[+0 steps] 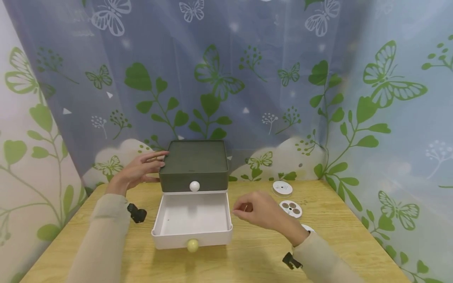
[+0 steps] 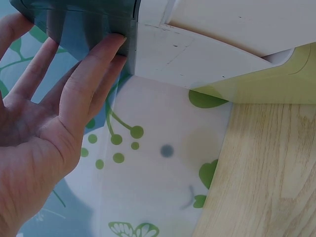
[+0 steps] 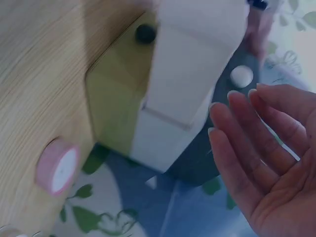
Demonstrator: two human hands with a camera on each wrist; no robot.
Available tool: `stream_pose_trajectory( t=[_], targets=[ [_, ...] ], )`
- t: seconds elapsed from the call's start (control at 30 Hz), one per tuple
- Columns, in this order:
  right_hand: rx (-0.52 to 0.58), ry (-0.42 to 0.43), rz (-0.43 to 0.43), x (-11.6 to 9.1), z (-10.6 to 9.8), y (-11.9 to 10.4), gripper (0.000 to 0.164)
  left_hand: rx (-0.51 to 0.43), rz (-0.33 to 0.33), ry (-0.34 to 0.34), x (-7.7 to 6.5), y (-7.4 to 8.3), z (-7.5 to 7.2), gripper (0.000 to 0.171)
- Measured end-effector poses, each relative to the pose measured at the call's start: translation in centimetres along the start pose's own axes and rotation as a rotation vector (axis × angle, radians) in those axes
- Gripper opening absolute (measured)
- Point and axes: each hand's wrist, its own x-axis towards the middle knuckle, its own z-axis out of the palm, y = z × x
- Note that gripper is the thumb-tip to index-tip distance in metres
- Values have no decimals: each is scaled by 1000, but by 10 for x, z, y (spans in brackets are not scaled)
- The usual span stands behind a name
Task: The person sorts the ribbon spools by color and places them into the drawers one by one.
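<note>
A small desktop drawer cabinet has a dark green top section [image 1: 198,157] with a white knob [image 1: 194,186]. Below it, a white drawer [image 1: 194,239] with a pale yellow knob [image 1: 192,246] is pulled far out; only a tiny speck shows inside. At the left side of the green section, my left hand [image 1: 136,171] rests straight fingertips against its wall. My right hand [image 1: 263,210] hovers just right of the pulled-out drawer, fingers loosely bent and holding nothing. The right wrist view shows a yellow bottom section [image 3: 116,94] with a dark knob [image 3: 145,33].
Along the right side of the wooden table [image 1: 339,236] lie a white spool [image 1: 282,188] and a second spool with round holes [image 1: 291,209]. Another white disc [image 1: 308,228] is partly hidden behind my right wrist. A patterned curtain [image 1: 247,118] hangs behind the cabinet.
</note>
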Motion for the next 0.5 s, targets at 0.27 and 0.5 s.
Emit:
stream_pose_trajectory(
  t=[0.27,0.5],
  targets=[
    [-114,-13,48,13,1,55,6,-5,-7,0,-1,2,0,68],
    [-195,-49,118,25,14,92,13,2,-4,1,-2,2,0,68]
  ],
)
